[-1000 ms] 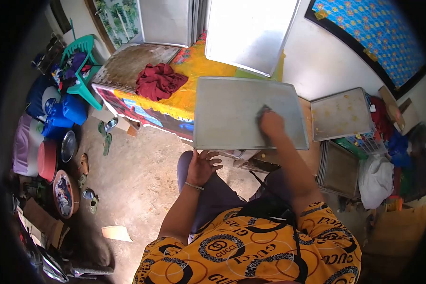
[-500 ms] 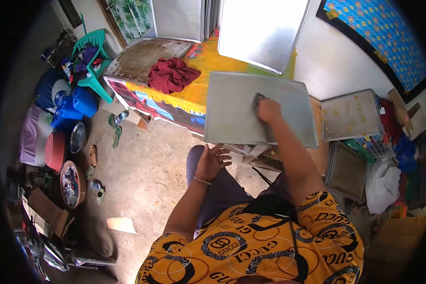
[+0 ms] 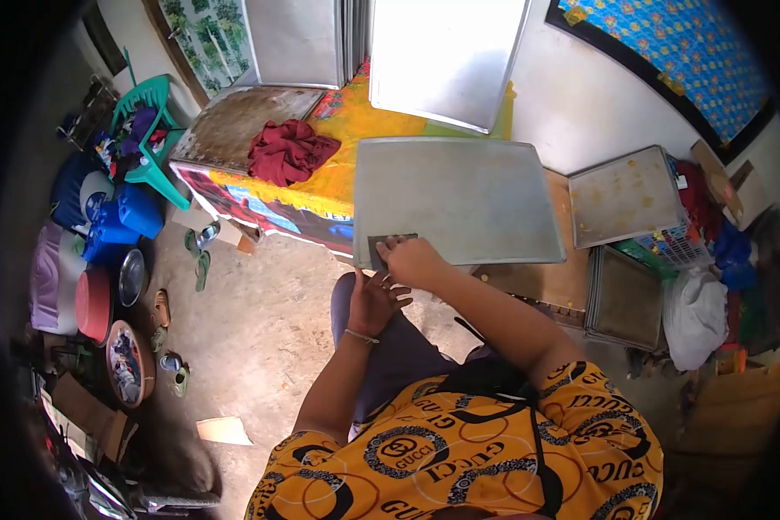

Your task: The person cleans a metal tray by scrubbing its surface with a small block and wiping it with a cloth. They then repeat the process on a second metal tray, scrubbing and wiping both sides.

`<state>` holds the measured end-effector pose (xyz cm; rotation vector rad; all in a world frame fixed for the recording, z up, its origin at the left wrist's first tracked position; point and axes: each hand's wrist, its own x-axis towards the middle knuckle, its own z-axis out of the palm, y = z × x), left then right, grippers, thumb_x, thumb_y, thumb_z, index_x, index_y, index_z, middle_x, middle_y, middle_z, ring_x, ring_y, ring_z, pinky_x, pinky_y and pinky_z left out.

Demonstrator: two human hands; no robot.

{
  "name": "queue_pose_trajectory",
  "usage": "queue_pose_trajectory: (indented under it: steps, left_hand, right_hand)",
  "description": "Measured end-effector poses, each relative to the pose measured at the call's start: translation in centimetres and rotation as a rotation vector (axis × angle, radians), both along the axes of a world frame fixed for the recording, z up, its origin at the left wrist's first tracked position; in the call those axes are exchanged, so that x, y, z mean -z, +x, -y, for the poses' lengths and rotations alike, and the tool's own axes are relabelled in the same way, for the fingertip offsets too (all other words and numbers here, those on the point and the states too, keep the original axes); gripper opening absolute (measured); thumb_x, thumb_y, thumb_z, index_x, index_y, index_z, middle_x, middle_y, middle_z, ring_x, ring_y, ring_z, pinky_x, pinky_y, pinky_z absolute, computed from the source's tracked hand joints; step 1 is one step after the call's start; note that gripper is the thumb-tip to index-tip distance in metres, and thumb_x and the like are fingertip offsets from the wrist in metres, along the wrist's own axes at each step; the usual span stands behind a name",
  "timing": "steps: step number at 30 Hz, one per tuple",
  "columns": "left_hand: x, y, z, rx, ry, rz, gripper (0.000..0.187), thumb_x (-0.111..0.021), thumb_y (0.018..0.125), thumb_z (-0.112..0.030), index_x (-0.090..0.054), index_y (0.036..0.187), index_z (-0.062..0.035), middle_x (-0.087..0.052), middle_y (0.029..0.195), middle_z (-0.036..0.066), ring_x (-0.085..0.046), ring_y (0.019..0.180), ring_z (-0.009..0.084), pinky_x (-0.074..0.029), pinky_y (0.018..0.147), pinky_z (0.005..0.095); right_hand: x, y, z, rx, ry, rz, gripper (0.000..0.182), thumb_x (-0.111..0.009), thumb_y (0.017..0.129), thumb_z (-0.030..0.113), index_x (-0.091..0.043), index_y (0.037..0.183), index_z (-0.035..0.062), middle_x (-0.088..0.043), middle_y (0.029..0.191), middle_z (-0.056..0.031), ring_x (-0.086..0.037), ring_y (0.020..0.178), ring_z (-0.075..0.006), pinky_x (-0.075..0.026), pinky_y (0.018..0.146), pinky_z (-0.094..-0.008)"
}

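Observation:
A flat grey metal tray [image 3: 459, 195] lies in front of me, its far part over the cloth-covered table. On its near left corner, my right hand [image 3: 412, 262] presses a dark sheet of sandpaper [image 3: 378, 251] against the surface, fingers closed on it. Just below that corner is my left hand [image 3: 374, 303], palm up with fingers spread and thumb at the tray's near edge. A crumpled maroon cloth [image 3: 290, 153] lies left of the tray, partly on a brown stained tray [image 3: 243, 126].
Bright metal trays [image 3: 446, 61] lean upright behind the table [image 3: 364, 108]. At right, a yellow-spotted tray [image 3: 624, 198] rests by a plastic basket [image 3: 689, 247] and a white bag [image 3: 698, 321]. Left are a green chair [image 3: 160, 169], basins [image 3: 130, 364] and sandals on the floor.
My right hand has swept the sandpaper from the tray's middle toward me and left, to the near left corner. My left hand stays by that corner. The view has shifted slightly.

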<state>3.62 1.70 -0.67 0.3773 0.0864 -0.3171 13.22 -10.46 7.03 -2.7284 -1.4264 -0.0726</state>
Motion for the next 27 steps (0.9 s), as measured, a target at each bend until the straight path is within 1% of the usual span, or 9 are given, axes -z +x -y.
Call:
queue_pose_trajectory:
  steps: [3,5,7,9,12,16,20,23,27]
  left_hand:
    - [-0.4,-0.6,-0.3,-0.024,0.078,-0.024,0.068,-0.027,0.091,-0.063,-0.050,0.123,-0.0078,-0.059,0.112,0.014,-0.059,0.097,0.0307,-0.044,0.087,0.0468]
    - [-0.2,-0.8,-0.6,-0.036,0.091,-0.022,0.070,-0.029,0.090,-0.064,-0.048,0.127,-0.0081,-0.060,0.112,0.014,-0.059,0.097,0.0308,-0.044,0.087,0.0480]
    - [0.0,-0.9,-0.8,-0.050,0.108,-0.029,0.070,-0.029,0.090,-0.064,-0.046,0.129,-0.0083,-0.060,0.111,0.014,-0.059,0.098,0.0305,-0.043,0.087,0.0475]
    - [-0.1,-0.9,-1.1,-0.053,0.128,-0.031,0.070,-0.030,0.091,-0.064,-0.046,0.129,-0.0084,-0.060,0.111,0.014,-0.059,0.098,0.0305,-0.043,0.087,0.0472]
    - [-0.2,-0.6,-0.7,-0.051,0.142,-0.050,0.068,-0.029,0.091,-0.063,-0.048,0.127,-0.0082,-0.060,0.111,0.014,-0.059,0.097,0.0310,-0.044,0.086,0.0471]
    - [-0.3,0.0,-0.3,-0.021,0.148,-0.054,0.070,-0.025,0.091,-0.065,-0.053,0.121,-0.0077,-0.061,0.109,0.014,-0.060,0.096,0.0306,-0.045,0.086,0.0466]
    - [-0.5,0.0,-0.1,0.013,0.126,-0.037,0.076,-0.023,0.090,-0.066,-0.045,0.128,-0.0051,-0.057,0.111,0.015,-0.056,0.096,0.0295,-0.044,0.086,0.0454]
    - [-0.5,-0.2,-0.1,0.010,0.130,-0.025,0.075,-0.025,0.090,-0.066,-0.045,0.129,-0.0053,-0.058,0.111,0.014,-0.057,0.096,0.0290,-0.044,0.086,0.0447]
    - [-0.4,-0.4,-0.4,0.009,0.172,-0.023,0.073,-0.028,0.090,-0.065,-0.046,0.129,-0.0061,-0.059,0.110,0.012,-0.058,0.096,0.0287,-0.045,0.087,0.0446]
  right_hand:
    - [-0.3,3.6,0.1,0.098,0.025,-0.019,0.031,-0.049,0.082,0.019,-0.057,0.108,0.0042,-0.064,0.099,-0.0160,-0.064,0.087,-0.0304,-0.052,0.072,-0.0427]
    - [-0.8,6.5,1.9,0.246,0.051,-0.003,0.023,-0.048,0.083,0.018,-0.063,0.089,0.0016,-0.067,0.086,-0.0180,-0.066,0.077,-0.0328,-0.053,0.068,-0.0444]
    - [-1.4,9.0,4.5,0.413,-0.053,-0.012,0.025,-0.046,0.085,0.019,-0.064,0.087,0.0020,-0.067,0.084,-0.0192,-0.066,0.076,-0.0332,-0.053,0.068,-0.0444]
    - [-1.2,10.4,7.3,0.525,-0.027,-0.004,0.026,-0.045,0.087,0.018,-0.064,0.093,0.0014,-0.067,0.089,-0.0184,-0.066,0.079,-0.0328,-0.053,0.069,-0.0438]
    - [-1.2,9.6,9.7,0.581,-0.091,0.010,0.033,-0.048,0.085,0.019,-0.057,0.111,0.0018,-0.064,0.100,-0.0174,-0.064,0.086,-0.0335,-0.052,0.071,-0.0446]
    - [0.0,5.9,8.0,0.504,-0.080,0.122,0.031,-0.047,0.085,0.016,-0.061,0.104,-0.0041,-0.065,0.097,-0.0222,-0.065,0.085,-0.0330,-0.053,0.071,-0.0427]
    - [0.5,4.2,5.0,0.385,0.000,0.187,0.035,-0.049,0.081,0.015,-0.060,0.107,-0.0061,-0.065,0.094,-0.0230,-0.066,0.082,-0.0334,-0.053,0.069,-0.0417]
    - [-0.6,5.4,3.8,0.397,-0.038,0.088,0.034,-0.048,0.081,0.016,-0.060,0.105,-0.0056,-0.065,0.095,-0.0230,-0.066,0.083,-0.0333,-0.053,0.069,-0.0426]
    - [-0.8,8.9,5.0,0.490,-0.020,0.021,0.028,-0.050,0.081,0.019,-0.064,0.093,-0.0017,-0.066,0.087,-0.0212,-0.066,0.080,-0.0331,-0.053,0.068,-0.0430]
